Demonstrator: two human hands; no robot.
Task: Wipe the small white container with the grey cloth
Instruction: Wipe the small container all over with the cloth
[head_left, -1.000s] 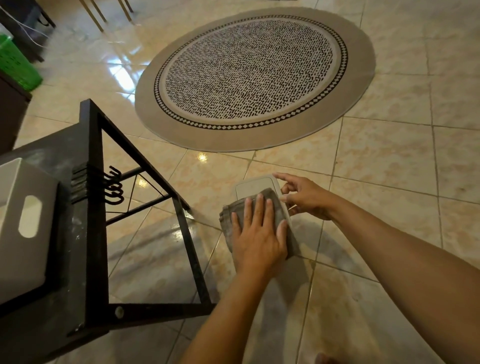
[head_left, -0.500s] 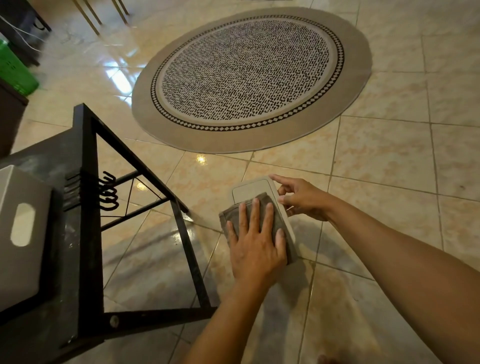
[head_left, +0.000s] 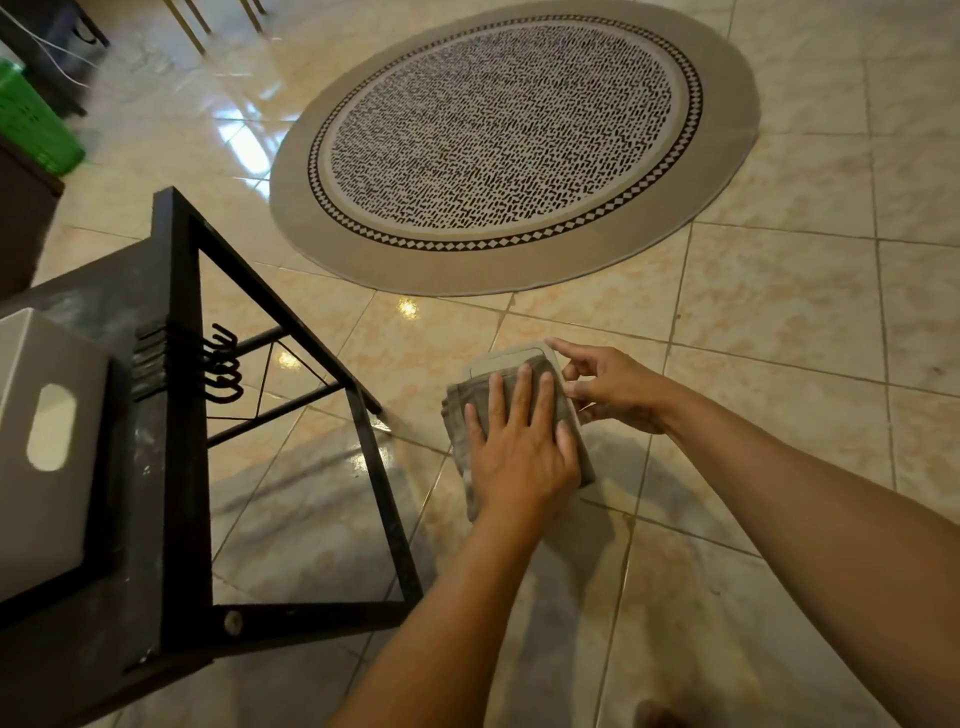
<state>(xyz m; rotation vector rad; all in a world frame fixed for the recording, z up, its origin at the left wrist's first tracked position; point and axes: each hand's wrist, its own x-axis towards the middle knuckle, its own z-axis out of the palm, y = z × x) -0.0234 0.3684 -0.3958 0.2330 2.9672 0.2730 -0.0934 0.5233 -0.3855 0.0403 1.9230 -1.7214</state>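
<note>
While the left hand (head_left: 521, 447) lies flat with fingers spread on the grey cloth (head_left: 470, 410), pressing it onto the small white container (head_left: 506, 359), the right hand (head_left: 610, 387) pinches the container's edge at about 3 o'clock, index finger stretched along its far corner. Only the container's far end shows, at 12 o'clock from the left hand. A black table (head_left: 176, 467) stands at 9 o'clock, a round rug (head_left: 511, 135) at 12 o'clock on the tiled floor (head_left: 805, 338).

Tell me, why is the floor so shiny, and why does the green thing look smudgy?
Head view: the glossy floor tiles mirror bright lights, hence the white glare patches; the green basket at the left edge is blurred; the hands cast soft shadows.
</note>
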